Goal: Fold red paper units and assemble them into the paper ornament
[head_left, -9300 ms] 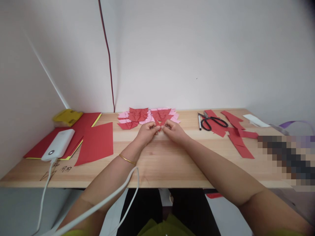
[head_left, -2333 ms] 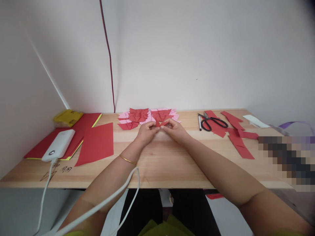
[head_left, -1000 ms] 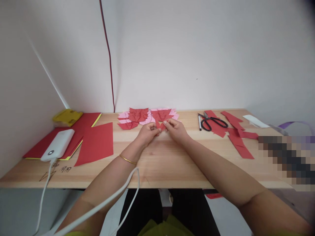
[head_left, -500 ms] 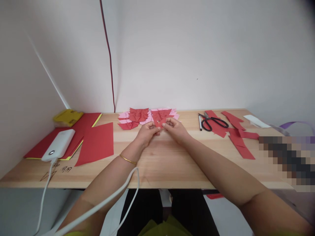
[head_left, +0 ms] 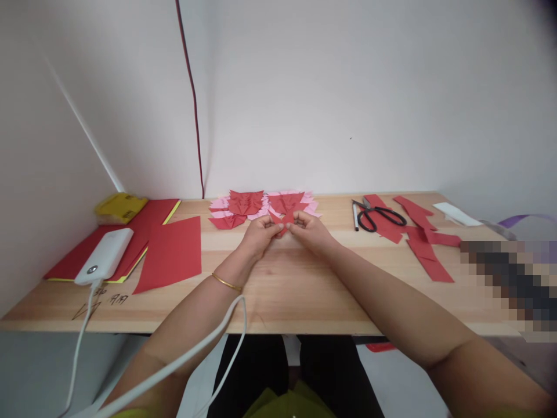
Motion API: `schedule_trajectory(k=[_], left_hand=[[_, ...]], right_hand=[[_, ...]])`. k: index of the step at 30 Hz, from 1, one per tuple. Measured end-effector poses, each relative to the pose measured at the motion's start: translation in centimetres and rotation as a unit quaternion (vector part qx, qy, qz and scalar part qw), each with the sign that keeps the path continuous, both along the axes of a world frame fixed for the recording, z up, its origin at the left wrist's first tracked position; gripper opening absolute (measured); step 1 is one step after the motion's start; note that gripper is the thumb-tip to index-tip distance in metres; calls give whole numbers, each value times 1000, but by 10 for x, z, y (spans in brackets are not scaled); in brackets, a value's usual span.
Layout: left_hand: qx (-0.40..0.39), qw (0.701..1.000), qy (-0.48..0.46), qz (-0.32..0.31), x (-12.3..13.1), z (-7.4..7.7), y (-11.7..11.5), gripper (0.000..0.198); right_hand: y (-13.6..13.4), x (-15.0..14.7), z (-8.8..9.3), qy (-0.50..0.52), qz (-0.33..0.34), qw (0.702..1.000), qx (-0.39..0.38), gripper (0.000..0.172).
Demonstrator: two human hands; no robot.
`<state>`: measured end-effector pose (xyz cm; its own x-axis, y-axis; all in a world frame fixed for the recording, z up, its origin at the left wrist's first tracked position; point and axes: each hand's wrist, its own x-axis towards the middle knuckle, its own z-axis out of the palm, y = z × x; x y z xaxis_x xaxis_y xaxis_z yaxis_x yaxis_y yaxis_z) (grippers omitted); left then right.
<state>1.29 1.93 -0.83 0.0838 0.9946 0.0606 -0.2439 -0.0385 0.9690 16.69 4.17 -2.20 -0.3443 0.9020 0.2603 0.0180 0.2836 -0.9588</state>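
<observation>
Between my two hands is a small piece of folded red paper [head_left: 285, 220], its pointed parts showing above the fingers. My left hand [head_left: 262, 235] pinches its left side, thumb against fingers. On the other side my right hand [head_left: 311, 231] grips it in the same way, with the two thumbs close together. Just behind the hands lie stacks of folded red paper pieces [head_left: 246, 202] and folded pink paper pieces [head_left: 311, 200], partly covered by the fingers.
Black-handled scissors [head_left: 380, 216], a marker pen [head_left: 355, 216] and red paper strips [head_left: 429, 255] lie on the right. Leftward are red sheets [head_left: 172, 255], a white power bank [head_left: 104, 255] with a cable [head_left: 195, 348] crossing my left arm, and a yellow packet [head_left: 122, 208].
The folded red paper between my fingertips has shifted slightly and shows a more open, V-like top. Both hands stay in nearly the same place.
</observation>
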Motion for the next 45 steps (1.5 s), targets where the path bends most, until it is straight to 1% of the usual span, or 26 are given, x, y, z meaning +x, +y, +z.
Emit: schedule_trajectory(k=[6, 10, 14, 16, 19, 22, 24, 27, 29, 31, 35, 37, 39, 42, 45], left_hand=[[2, 1000, -4, -1, 0, 2, -1, 18], [-16, 1000, -11, -12, -1, -1, 1, 18], [1, 1000, -2, 3, -1, -2, 2, 19], [0, 1000, -11, 20, 0, -2, 2, 21], [-29, 998, -50, 30, 1, 0, 1, 26], [-49, 996, -74, 15, 0, 1, 0, 30], [-56, 995, -77, 6, 0, 1, 0, 30], [-69, 995, -78, -2, -1, 0, 0, 29], [-62, 995, -75, -14, -2, 0, 0, 29], [-39, 997, -71, -22, -1, -1, 1, 26], [-11, 998, -58, 0, -1, -3, 2, 20], [-13, 999, -50, 14, -1, -4, 3, 18], [-14, 999, -41, 21, -2, -4, 4, 17], [-4, 1000, -29, 9, -2, -4, 4, 17], [3, 1000, -20, 3, -2, -1, 2, 17]], right_hand=[[-6, -3, 7, 39, 33, 999, -17, 17], [-5, -4, 6, 38, 25, 999, -15, 19], [-4, -4, 4, 44, 31, 998, -11, 20], [-4, -4, 4, 28, 25, 999, -12, 22], [-8, -5, 8, -23, 30, 999, 5, 22], [-12, -6, 12, -53, 41, 997, 39, 19], [-14, -6, 14, -63, 30, 996, 56, 18], [-14, -5, 14, -70, 18, 996, 57, 18], [-13, -4, 14, -75, 16, 996, 50, 20], [-13, -3, 13, -78, 18, 996, 47, 21], [-14, -4, 13, -73, 37, 995, 53, 23], [-13, -4, 12, -62, 26, 996, 56, 22], [-11, -5, 10, -36, 0, 998, 48, 22], [-6, -4, 8, 3, -24, 999, 30, 26], [-4, -3, 8, -4, -24, 999, 34, 27]])
